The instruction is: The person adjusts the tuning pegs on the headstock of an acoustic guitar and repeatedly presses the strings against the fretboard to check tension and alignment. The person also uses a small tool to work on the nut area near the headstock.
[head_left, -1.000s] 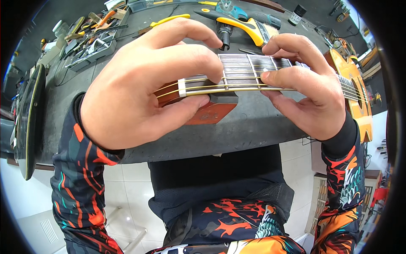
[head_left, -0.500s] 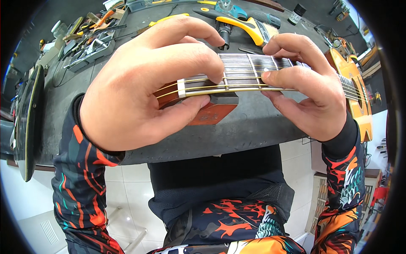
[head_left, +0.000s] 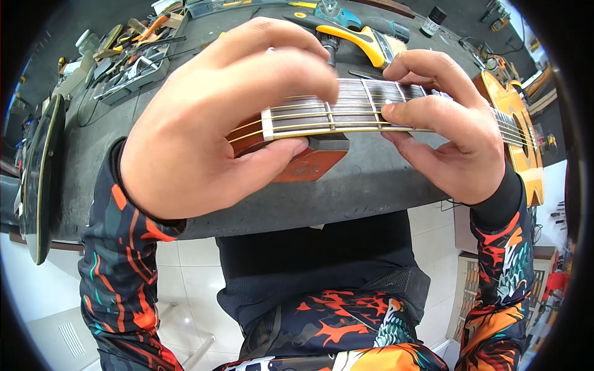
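An acoustic guitar [head_left: 533,176] lies across the bench, its body at the right and its fretboard [head_left: 351,93] running left between my hands. My left hand [head_left: 185,123] straddles the neck by the white nut [head_left: 267,125]. Its thumb lies along the near edge, and its motion-blurred index finger arches over the strings. My right hand [head_left: 458,123] is closed around the neck farther up, index fingertip on a string beside a fret, thumb against the near side. A reddish-brown block [head_left: 318,162] with a dark top sits beneath the neck. The headstock is mostly hidden behind my left hand.
Beyond the neck lie a yellow-handled brush [head_left: 356,40] and a teal power tool [head_left: 337,13]. A black bottle [head_left: 434,20] stands at the back. At the far left is a grey tray [head_left: 133,80] of hand tools. A dark curved panel [head_left: 43,179] stands at the left edge.
My left index finger has lifted from the strings and shifted slightly right, its tip now smeared. My right hand stays in nearly the same place on the neck.
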The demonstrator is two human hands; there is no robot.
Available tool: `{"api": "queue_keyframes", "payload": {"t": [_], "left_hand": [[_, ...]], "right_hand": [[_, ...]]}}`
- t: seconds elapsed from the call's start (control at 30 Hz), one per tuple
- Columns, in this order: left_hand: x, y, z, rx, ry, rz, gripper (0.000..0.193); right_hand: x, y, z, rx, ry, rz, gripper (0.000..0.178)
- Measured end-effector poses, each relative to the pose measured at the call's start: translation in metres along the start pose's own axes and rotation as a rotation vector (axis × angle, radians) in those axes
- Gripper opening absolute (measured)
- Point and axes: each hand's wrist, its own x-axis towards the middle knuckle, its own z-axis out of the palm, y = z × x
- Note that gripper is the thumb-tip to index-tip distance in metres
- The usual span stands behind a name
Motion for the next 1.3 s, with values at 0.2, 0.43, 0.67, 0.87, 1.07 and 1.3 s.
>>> {"api": "queue_keyframes", "payload": {"t": [0.2, 0.43, 0.67, 0.87, 1.07, 1.3], "left_hand": [[0.003, 0.005, 0.002, 0.032, 0.048, 0.024, 0.038], [0.003, 0.003, 0.003, 0.031, -0.001, 0.013, 0.036], [0.001, -0.012, 0.008, -0.095, 0.040, 0.054, 0.037], [-0.002, -0.006, 0.006, -0.107, 0.079, 0.045, 0.035], [-0.002, -0.021, 0.001, 0.003, 0.008, 0.144, 0.031], [-0.001, -0.017, 0.008, -0.094, 0.046, 0.117, 0.028]], "right_hand": [[-0.003, 0.000, -0.001, -0.008, 0.010, 0.001, 0.038], [0.001, 0.014, -0.002, -0.176, 0.030, -0.231, 0.034], [0.004, 0.014, 0.009, -0.040, 0.157, -0.126, 0.029], [0.006, 0.003, 0.011, -0.080, 0.160, -0.104, 0.030], [0.005, 0.008, 0.010, -0.018, 0.154, -0.103, 0.029], [0.004, 0.005, 0.011, -0.124, 0.140, -0.130, 0.029]]}}
